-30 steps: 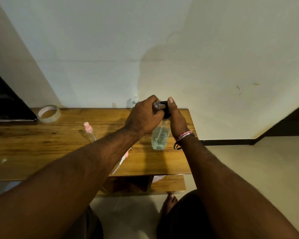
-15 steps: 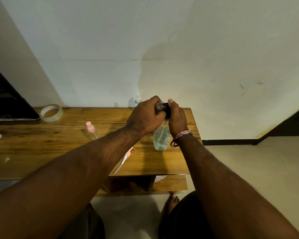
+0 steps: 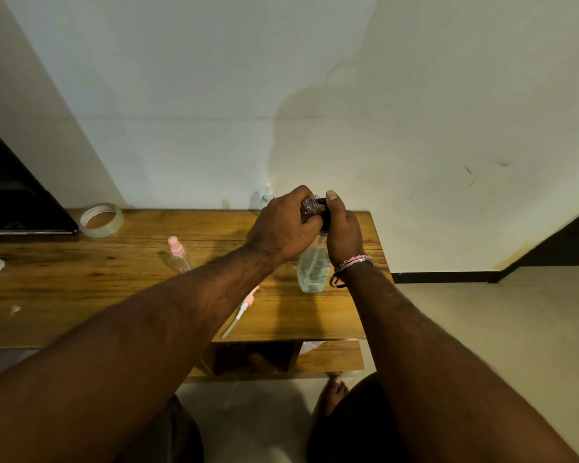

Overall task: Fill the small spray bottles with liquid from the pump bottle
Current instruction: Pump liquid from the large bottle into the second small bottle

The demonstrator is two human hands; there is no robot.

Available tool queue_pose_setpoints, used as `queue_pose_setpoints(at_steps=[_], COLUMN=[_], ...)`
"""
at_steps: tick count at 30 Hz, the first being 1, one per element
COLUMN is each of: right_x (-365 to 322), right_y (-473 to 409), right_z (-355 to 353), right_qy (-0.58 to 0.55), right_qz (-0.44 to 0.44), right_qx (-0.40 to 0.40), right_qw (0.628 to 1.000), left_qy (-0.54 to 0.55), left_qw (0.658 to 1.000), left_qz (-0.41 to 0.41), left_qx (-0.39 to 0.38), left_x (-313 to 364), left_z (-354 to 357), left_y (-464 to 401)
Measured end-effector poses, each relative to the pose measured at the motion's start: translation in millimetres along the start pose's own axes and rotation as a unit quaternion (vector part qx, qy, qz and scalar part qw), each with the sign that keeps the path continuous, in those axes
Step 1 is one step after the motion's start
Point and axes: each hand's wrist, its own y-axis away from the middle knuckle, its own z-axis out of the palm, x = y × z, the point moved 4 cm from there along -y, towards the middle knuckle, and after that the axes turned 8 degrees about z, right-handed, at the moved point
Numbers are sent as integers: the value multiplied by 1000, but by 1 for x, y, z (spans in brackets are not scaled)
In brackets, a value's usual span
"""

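While the left hand (image 3: 283, 225) grips a small bottle (image 3: 310, 206) tilted mouth-first toward 3 o'clock, touching the pump head, the right hand (image 3: 343, 228) curls over the upright pump bottle (image 3: 311, 269) at table's 3 o'clock edge, thumb up.

pump bottle (image 3: 312, 269): clear, upright, part-full; small spray bottle (image 3: 311, 205): tilted at its black pump
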Motion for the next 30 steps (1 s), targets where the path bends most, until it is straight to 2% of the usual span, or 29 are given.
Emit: queue_pose_setpoints(at_steps=[10,16,30], right_x=[-4,2,1], right_y=[-1,-3,-2], right_z=[-1,-1,-1], right_qy=[5,-3,7], right_qz=[-19,-8,-27], right_qx=[8,-20,5], right_qw=[1000,1000,1000], left_qy=[-6,3,9], left_qw=[1000,1000,1000], left_qz=[-13,-9,-8], left_qx=[1,6,12], left_x=[-4,-2,-3], left_z=[2,3,4], left_y=[3,3,2])
